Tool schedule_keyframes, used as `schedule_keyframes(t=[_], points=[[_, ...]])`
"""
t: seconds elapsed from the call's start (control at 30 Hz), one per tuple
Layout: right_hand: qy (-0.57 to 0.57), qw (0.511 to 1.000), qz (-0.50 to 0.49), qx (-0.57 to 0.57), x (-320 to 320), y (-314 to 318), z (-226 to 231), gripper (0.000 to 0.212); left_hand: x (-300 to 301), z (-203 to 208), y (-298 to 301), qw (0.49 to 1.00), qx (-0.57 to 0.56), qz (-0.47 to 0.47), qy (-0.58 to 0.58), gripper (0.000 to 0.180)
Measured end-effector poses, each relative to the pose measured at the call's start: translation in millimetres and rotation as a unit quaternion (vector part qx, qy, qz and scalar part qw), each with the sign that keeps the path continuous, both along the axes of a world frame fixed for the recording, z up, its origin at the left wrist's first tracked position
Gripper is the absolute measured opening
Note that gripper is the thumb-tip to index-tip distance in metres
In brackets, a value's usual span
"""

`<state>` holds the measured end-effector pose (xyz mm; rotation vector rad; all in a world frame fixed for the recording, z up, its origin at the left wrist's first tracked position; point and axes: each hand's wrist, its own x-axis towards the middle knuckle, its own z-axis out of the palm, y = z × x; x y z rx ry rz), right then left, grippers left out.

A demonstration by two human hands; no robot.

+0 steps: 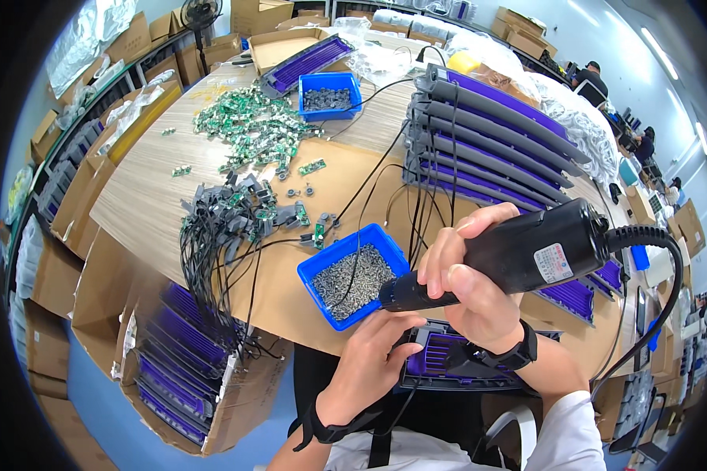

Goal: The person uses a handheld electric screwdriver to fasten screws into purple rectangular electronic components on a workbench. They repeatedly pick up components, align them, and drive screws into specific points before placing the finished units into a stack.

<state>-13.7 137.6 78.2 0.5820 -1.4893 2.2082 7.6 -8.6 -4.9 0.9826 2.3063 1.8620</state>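
Observation:
In my right hand (479, 282) is a black electric screwdriver (526, 247), held nearly level with its nose pointing left, just over the rim of a blue bin of small screws (353, 279). A purple and grey slatted panel (440, 357) lies at the table's front edge, partly under my right wrist. My left hand (373, 357) is at the panel's left end, thumb and fingers closed in just below the screwdriver nose. What those fingers pinch is hidden. Left of the bin lies a heap of grey plastic parts with black cables (243, 212), some carrying green circuit boards.
Green circuit boards (251, 118) are piled farther back, beside a blue bin of dark parts (327, 98). Stacked purple and grey panels (487, 133) stand back right, cables trailing. An open carton (220, 392) of panels sits lower left. The screwdriver's thick cord (672, 290) loops right.

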Motion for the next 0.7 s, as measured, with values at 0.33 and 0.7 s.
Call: schedule_keyframes(t=[0.33, 0.7], points=[[0.000, 1.000, -0.011, -0.025, 1, -2, 4, 0.039, -1, -1, 0, 1.000, -0.003, 0.001, 0.008, 0.035], [0.032, 0.998, -0.044, -0.040, 4, 15, 23, 0.039, 4, -7, 2, 0.999, 0.008, 0.025, -0.028, 0.063]])
